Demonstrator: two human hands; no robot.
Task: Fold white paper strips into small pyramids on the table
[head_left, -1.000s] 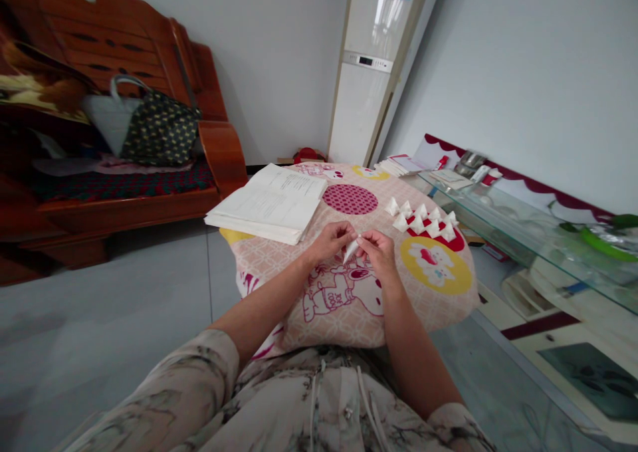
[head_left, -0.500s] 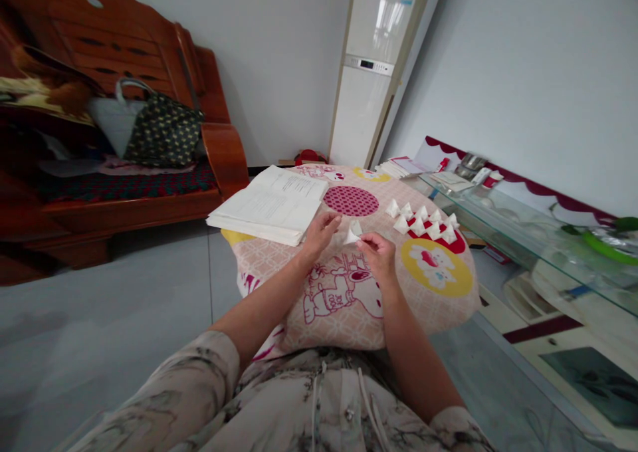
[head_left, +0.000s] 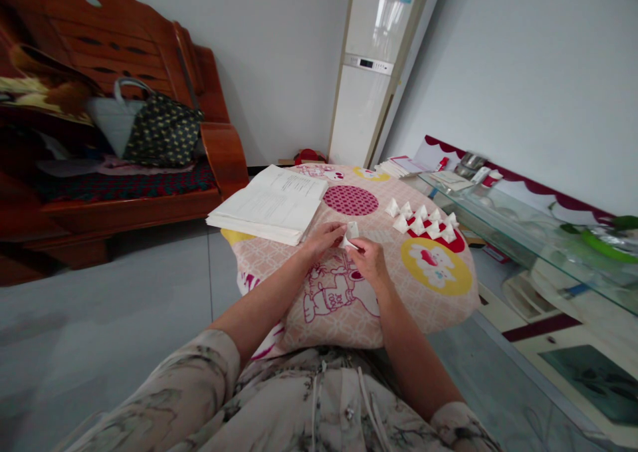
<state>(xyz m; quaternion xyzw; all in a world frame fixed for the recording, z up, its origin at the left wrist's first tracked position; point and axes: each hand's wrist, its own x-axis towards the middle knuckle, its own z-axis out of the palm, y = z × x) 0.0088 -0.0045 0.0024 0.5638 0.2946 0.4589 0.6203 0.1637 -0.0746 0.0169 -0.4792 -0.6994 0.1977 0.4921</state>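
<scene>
A small folded piece of white paper (head_left: 353, 230) is held between my two hands, above the cloth-covered table. My left hand (head_left: 326, 237) pinches its left side with the fingertips. On its lower right, the thumb and fingers of my right hand (head_left: 367, 256) are closed round the edge. Fingers hide part of the paper. To the right stand several small white folded paper pyramids (head_left: 419, 226) in two rows. Left of my hands lies a thick open stack of printed paper sheets (head_left: 276, 203).
The round table has a pink patterned tablecloth (head_left: 323, 326). Along its right side runs a glass-topped cabinet (head_left: 528, 252) with assorted items. A wooden sofa (head_left: 124, 206) holding bags stands at the left. Behind the table is a tall white air conditioner (head_left: 361, 116).
My left hand has come right and slightly down to take hold of the paper. The right hand has shifted left, and the paper piece now sits between both hands.
</scene>
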